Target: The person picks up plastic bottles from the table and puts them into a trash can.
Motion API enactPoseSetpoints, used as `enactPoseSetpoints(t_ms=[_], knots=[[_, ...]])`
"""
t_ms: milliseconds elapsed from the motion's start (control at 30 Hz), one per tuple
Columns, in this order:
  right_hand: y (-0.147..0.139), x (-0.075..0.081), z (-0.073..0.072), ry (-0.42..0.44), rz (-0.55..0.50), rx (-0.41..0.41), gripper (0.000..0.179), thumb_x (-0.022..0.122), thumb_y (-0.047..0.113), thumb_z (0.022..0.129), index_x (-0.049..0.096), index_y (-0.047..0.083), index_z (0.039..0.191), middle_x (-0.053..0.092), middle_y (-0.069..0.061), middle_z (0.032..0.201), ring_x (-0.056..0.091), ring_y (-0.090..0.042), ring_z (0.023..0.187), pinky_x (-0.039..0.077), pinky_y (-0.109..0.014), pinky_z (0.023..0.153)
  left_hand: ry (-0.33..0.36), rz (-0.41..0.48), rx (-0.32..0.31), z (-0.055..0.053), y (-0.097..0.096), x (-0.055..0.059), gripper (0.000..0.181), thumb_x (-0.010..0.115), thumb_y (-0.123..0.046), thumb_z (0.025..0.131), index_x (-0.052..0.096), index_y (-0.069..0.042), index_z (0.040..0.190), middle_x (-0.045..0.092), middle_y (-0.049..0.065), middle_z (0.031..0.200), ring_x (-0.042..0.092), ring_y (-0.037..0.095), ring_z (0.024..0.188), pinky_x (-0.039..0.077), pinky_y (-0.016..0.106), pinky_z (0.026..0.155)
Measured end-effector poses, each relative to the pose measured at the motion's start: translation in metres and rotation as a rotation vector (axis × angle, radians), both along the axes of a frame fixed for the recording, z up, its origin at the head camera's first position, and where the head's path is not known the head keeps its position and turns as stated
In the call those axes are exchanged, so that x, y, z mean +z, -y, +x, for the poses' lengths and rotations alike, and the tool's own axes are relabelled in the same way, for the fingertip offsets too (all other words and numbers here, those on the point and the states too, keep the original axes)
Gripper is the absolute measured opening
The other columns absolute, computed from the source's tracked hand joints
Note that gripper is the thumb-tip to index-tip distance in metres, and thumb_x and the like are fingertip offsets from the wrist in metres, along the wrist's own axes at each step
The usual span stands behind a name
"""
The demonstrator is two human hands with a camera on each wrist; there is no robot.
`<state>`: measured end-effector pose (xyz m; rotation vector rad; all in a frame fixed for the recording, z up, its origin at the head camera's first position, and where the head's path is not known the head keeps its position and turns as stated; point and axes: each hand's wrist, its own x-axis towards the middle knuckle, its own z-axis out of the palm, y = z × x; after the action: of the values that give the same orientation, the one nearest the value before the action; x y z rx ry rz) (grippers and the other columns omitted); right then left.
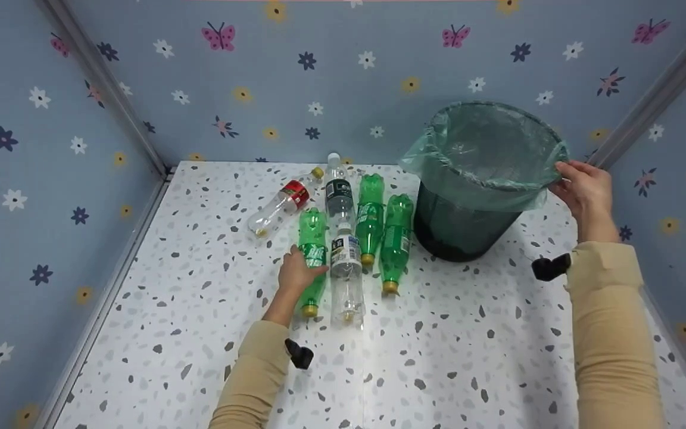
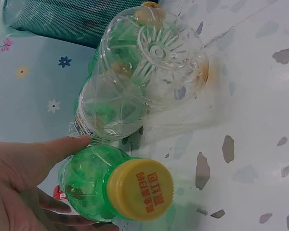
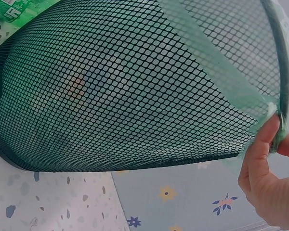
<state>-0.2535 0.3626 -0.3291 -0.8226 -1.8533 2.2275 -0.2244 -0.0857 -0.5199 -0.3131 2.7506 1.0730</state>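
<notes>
My left hand (image 1: 300, 271) is at a green plastic bottle (image 1: 312, 238) lying on its side, its yellow cap towards me. In the left wrist view, the thumb stretches along one side of this bottle and the fingers lie along the other, fairly straight. Right beside it lies a clear bottle (image 1: 346, 286) with a white label, close to the thumb tip. On the right, my right hand (image 1: 584, 187) pinches the rim of a dark mesh trash bin (image 1: 462, 220) between thumb and fingers, over its thin green bag (image 1: 486, 199). The bin looks tilted in the head view.
Two more green bottles (image 1: 396, 238) lie between the clear bottle and the bin. Behind are a clear bottle with a dark label (image 1: 339, 193) and one with a red label (image 1: 277, 208). Flowered walls (image 1: 331, 77) border the speckled white table (image 1: 200, 286).
</notes>
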Motion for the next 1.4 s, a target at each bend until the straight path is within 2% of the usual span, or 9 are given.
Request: enactPoseSetpoints(t_ms=[167,300,567,767,933,1067,1133,1300,1400], knots=[[0.0,-0.001,0.0,0.0,0.008,-0.002,0.068,0.068,0.017,0.077,0.034,0.007,0.135,0.048,-0.002,0.101,0.055,-0.008,0.068,0.049,-0.018,0.059,-0.014,0.023,0.007,0.001,0.001,0.0,0.078,0.072,-0.033,0.072,0.036,0.012,0.125,0.052,0.024,0.107,0.053,0.032,0.095,0.043,0.041,0.08],[0.0,-0.001,0.0,0.002,0.02,-0.004,0.063,0.067,0.018,0.077,0.037,0.007,0.132,0.048,-0.003,0.102,0.055,-0.008,0.069,0.049,-0.018,0.06,-0.034,0.029,0.011,0.003,0.002,0.0,0.068,0.072,-0.033,0.072,0.044,0.01,0.117,0.055,0.02,0.101,0.055,0.03,0.09,0.043,0.04,0.077],[0.0,-0.002,-0.001,-0.002,0.043,-0.003,0.058,0.067,0.017,0.078,0.04,0.005,0.128,0.048,-0.003,0.101,0.055,-0.008,0.068,0.049,-0.018,0.059,-0.078,0.074,0.041,0.004,0.004,-0.003,0.062,0.073,-0.028,0.072,0.046,0.009,0.114,0.056,0.019,0.101,0.055,0.03,0.091,0.043,0.04,0.079],[0.0,-0.002,-0.002,-0.004,0.037,-0.001,0.061,0.067,0.017,0.077,0.038,0.006,0.13,0.047,-0.002,0.1,0.055,-0.008,0.069,0.049,-0.018,0.059,-0.136,0.093,0.045,0.004,0.007,-0.002,0.066,0.072,-0.026,0.072,0.043,0.01,0.119,0.056,0.021,0.103,0.055,0.03,0.091,0.044,0.041,0.077],[0.0,-0.002,-0.002,0.003,0.048,0.008,0.063,0.067,0.019,0.077,0.037,0.008,0.132,0.046,-0.001,0.101,0.055,-0.008,0.072,0.048,-0.017,0.06,-0.184,0.079,0.042,0.005,0.007,0.005,0.072,0.072,-0.026,0.073,0.038,0.009,0.126,0.052,0.023,0.109,0.053,0.032,0.098,0.043,0.043,0.08],[0.0,-0.001,-0.001,-0.017,0.04,0.003,0.047,0.067,0.018,0.078,0.045,0.008,0.119,0.046,-0.003,0.103,0.055,-0.009,0.071,0.048,-0.018,0.06,-0.232,0.087,0.051,0.005,0.005,0.013,0.074,0.071,-0.024,0.073,0.035,0.005,0.13,0.049,0.021,0.112,0.051,0.032,0.101,0.042,0.044,0.082],[0.0,-0.001,-0.001,-0.02,0.04,0.002,0.044,0.067,0.018,0.078,0.046,0.009,0.116,0.046,-0.004,0.103,0.055,-0.009,0.071,0.049,-0.018,0.06,-0.258,0.091,0.054,0.006,0.004,0.018,0.074,0.071,-0.023,0.072,0.035,0.003,0.131,0.049,0.021,0.111,0.051,0.032,0.1,0.042,0.045,0.08],[0.001,0.0,0.0,-0.018,0.033,0.006,0.05,0.068,0.017,0.077,0.044,0.007,0.12,0.046,-0.003,0.103,0.056,-0.009,0.072,0.049,-0.018,0.061,-0.33,0.083,0.051,0.007,-0.001,0.027,0.075,0.072,-0.022,0.071,0.036,0.001,0.132,0.051,0.019,0.109,0.052,0.031,0.096,0.043,0.046,0.076],[0.001,-0.001,0.001,-0.025,0.026,0.001,0.042,0.068,0.017,0.077,0.048,0.008,0.112,0.046,-0.004,0.103,0.056,-0.009,0.071,0.049,-0.018,0.06,-0.372,0.079,0.043,0.008,-0.004,0.033,0.075,0.073,-0.02,0.07,0.036,0.0,0.132,0.051,0.019,0.109,0.052,0.031,0.095,0.044,0.046,0.075]])
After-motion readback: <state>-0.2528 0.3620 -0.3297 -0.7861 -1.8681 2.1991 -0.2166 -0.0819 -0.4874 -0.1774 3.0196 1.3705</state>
